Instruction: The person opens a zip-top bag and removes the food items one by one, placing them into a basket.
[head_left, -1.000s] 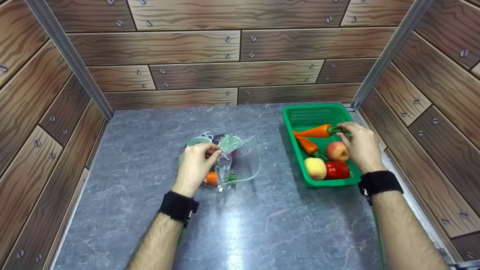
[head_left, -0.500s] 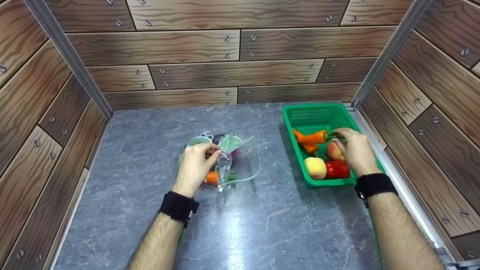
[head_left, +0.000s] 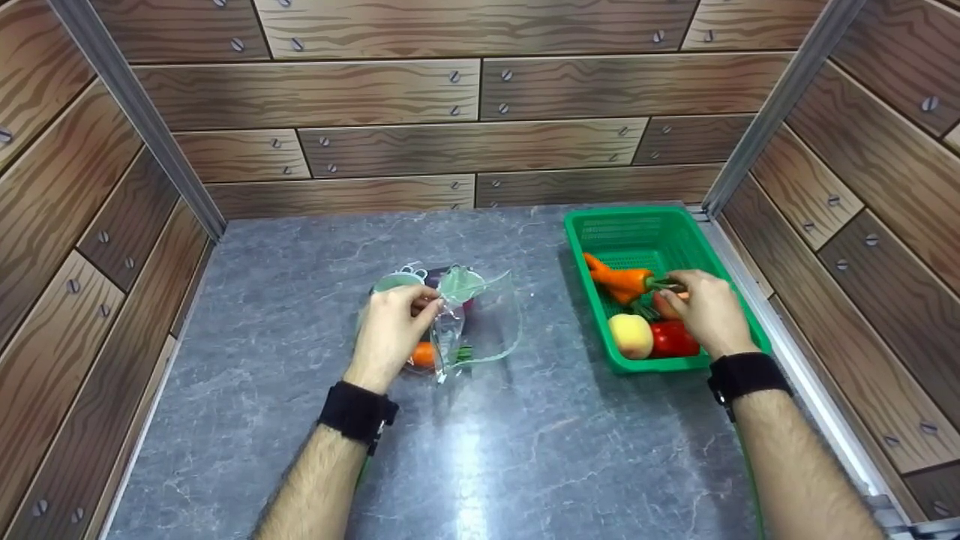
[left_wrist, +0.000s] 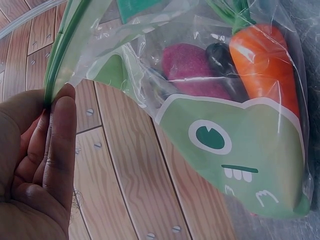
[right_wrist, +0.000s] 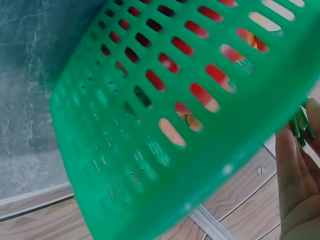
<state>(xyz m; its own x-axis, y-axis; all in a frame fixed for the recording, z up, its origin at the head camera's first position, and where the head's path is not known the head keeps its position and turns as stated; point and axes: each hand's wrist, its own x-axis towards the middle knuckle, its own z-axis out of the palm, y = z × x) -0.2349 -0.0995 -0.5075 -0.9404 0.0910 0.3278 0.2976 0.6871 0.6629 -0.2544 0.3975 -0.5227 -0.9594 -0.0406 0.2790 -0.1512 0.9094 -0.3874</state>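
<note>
My left hand (head_left: 396, 321) pinches the rim of a clear zip bag (left_wrist: 200, 155) between thumb and fingers. Through its plastic, in the left wrist view, show an orange carrot (left_wrist: 265, 62), a magenta oblong piece (left_wrist: 192, 67) and a dark piece (left_wrist: 220, 59). A green cartoon print covers the bag's lower part. Over the green basket (head_left: 626, 367) my right hand (head_left: 712, 311) pinches another carrot (head_left: 636, 280) by its green stems (right_wrist: 301, 125). A further carrot (head_left: 596, 264) lies partly behind it. The basket wall hides most of the contents in the right wrist view.
Also in the basket are a yellow fruit (head_left: 630, 335), a red pepper-like piece (head_left: 675, 340) and an apple (head_left: 666, 305), partly covered by my right hand. Wood-patterned walls (head_left: 480, 90) enclose the grey table (head_left: 300, 450) at the back and both sides.
The right hand has drawn the held carrot a little toward me, so it now overlaps the other carrot and the hand covers more of the apple. My left hand and the bag look unchanged.
</note>
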